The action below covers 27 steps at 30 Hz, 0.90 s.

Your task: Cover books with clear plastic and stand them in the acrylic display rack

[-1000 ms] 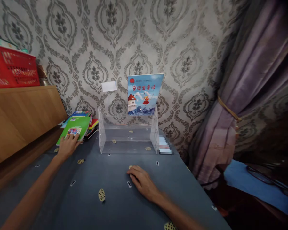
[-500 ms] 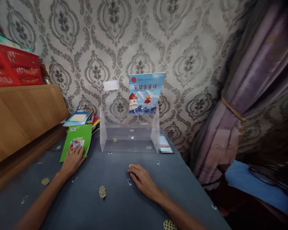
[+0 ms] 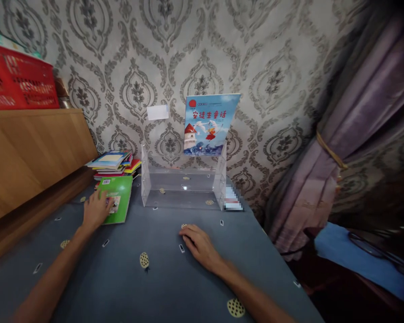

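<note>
Head cam — L fingers [image 3: 101,204] spread over green bk [image 3: 121,205], R fingers [image 3: 189,230] loose, empty — bks [image 3: 109,164], rack [image 3: 146,181] behind

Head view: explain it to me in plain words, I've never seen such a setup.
There is no machine here, just a person's two bare hands. One camera, worn on the head, looks forward and down at the table. The left hand is spread over a green book, not gripping it, in front of a book pile. The right hand rests on the tablecloth, holding nothing. Beyond it stands a clear rack, with a blue book upright at its back. An item right of the rack is too pixelated to identify.
</note>
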Tool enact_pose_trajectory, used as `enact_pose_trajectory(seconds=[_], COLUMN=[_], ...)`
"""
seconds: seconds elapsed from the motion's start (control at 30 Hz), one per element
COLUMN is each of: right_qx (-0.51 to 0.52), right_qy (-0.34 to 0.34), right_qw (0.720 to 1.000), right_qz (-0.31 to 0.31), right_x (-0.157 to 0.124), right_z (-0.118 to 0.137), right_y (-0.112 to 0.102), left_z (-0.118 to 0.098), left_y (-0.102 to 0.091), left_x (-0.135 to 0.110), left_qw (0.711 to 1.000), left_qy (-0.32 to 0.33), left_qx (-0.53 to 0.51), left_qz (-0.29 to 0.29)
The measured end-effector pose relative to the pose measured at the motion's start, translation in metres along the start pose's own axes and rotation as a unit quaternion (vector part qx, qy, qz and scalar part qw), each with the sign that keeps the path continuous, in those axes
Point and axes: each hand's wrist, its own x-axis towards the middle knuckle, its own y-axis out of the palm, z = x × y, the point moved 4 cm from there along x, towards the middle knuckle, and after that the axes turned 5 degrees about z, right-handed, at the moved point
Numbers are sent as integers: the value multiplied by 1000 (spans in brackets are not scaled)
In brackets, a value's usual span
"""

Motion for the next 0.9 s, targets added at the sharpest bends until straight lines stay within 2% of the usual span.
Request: enact_pose_trajectory(seconds=[0.07, 0.13, 0.27, 0.6, 0.8, 0.9], right_qx=[-1, 0, 5, -4, -13, -11], right_qy=[0, -2, -5, -5, 2, 7], right_qw=[1000, 1000, 1000, 1000, 1000, 1000], right_qz=[-1, -2, -5, -4, 11, 15], right_x=[0, -1, -1, -1, 0, 0], right_z=[-1, -2, -5, -2, -2, -1], right_y=[1, 2, 3, 2, 2, 1], left_z=[11, 19, 26, 24, 30, 34], left_y=[9, 19, 28, 29, 23, 17], left_x=[10, 14, 10, -14, -38, -38], left_qw=[996, 988, 980, 990, 981, 975], left_qy=[-81, -132, -170, -97, -81, -60], left_qx=[-29, -67, -80, 23, 56, 60], left_qz=[22, 53, 60, 105, 170, 205])
